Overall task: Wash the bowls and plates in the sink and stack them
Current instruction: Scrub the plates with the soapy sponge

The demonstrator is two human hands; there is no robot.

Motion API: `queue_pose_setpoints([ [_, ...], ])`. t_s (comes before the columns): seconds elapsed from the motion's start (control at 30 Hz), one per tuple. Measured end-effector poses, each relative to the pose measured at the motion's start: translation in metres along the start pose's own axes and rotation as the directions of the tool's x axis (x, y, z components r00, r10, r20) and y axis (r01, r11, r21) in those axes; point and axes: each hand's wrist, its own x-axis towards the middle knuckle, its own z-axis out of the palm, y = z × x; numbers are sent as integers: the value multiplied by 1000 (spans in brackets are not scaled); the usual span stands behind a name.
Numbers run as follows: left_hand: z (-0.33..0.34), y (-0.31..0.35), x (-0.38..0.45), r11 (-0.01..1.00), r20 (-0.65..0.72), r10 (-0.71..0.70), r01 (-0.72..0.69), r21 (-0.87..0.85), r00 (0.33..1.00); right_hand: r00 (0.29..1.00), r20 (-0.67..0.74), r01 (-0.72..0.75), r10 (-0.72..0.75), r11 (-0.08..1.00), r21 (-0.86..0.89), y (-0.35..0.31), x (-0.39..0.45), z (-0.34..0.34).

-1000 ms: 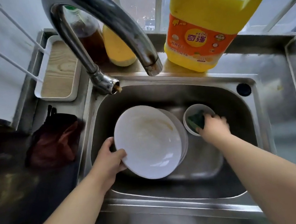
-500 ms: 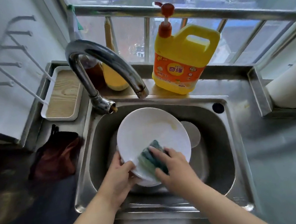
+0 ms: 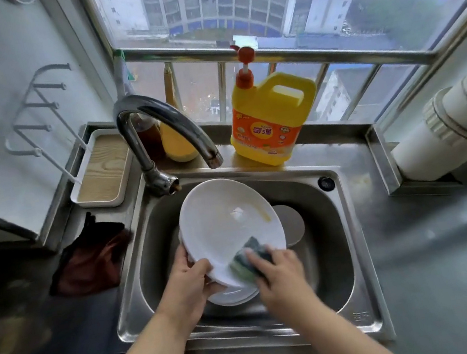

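Head view: left hand grips plate, right hand presses sponge.

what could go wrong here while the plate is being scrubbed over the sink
1. The left hand grips the tilted white plate only at its lower rim; if it is wet or soapy, it may slip onto the plates beneath and chip.
2. The right hand pushes the sponge near that same edge, which could lever the plate out of the grip.
3. A yellow smear sits higher up and might get missed.
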Motion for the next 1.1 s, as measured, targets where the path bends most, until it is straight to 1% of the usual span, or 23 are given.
queue_pose_setpoints([
  [0.1, 0, 2, -6, 1000, -4, -4, 4, 6, 1000, 990, 102, 93, -99, 993, 67, -10, -12, 5],
  [0.17, -1, 1, -9, 1000, -3, -5, 5, -8, 1000, 989, 85, 116, -121, 991, 61, 4, -8, -1],
  [0.23, -2, 1, -12, 1000, -10, -11, 11, -15, 1000, 995, 54, 85, -82, 994, -63, 23, 2, -10],
  [0.3, 2, 2, -14, 1000, -4, -20, 20, -18, 1000, 997, 79, -4, 21, 976, -216, 31, 11, -23],
  [0.37, 8, 4, -15, 1000, 3, -17, 17, -11, 1000, 991, 79, -84, 106, 966, -245, 23, 14, -28],
  [0.43, 14, 8, -14, 1000, 0, -4, 4, -12, 1000, 994, 65, -77, 89, 982, -173, 1, 10, -25],
  [0.53, 16, 13, -13, 1000, 15, 13, -13, 8, 1000, 995, 90, 36, -40, 998, 45, -26, -4, -12],
  [0.57, 16, 14, -14, 1000, 18, 13, -13, 14, 1000, 993, 99, 56, -64, 995, 79, -28, -7, -12],
  [0.6, 15, 14, -15, 1000, 17, 11, -12, 16, 1000, 990, 115, 71, -80, 994, 81, -26, -7, -13],
  [0.67, 12, 14, -16, 1000, -1, 5, -5, 12, 1000, 987, 129, 94, -96, 995, 19, -10, -3, -18],
  [0.73, 10, 13, -17, 1000, -19, -2, 3, 16, 1000, 994, 103, 42, -35, 997, -72, 12, 6, -26],
  [0.8, 10, 11, -19, 999, -9, -9, 10, 31, 1000, 992, 77, -81, 96, 982, -171, 28, 17, -35],
  [0.87, 13, 10, -20, 999, 7, -10, 10, 46, 1000, 981, 70, -164, 182, 964, -210, 27, 23, -38],
  [0.9, 15, 10, -19, 999, 12, -7, 7, 49, 1000, 980, 70, -171, 188, 966, -194, 21, 23, -37],
  [0.93, 17, 11, -17, 999, 11, -4, 3, 47, 1000, 985, 75, -145, 158, 977, -160, 14, 20, -33],
  [1.03, 18, 13, -12, 999, 9, 1, -2, 45, 1000, 991, 132, 25, -27, 1000, 16, -14, 5, -16],
  [1.1, 15, 12, -12, 999, 15, -6, 5, 54, 1000, 986, 144, 74, -82, 995, 65, -20, -2, -9],
])
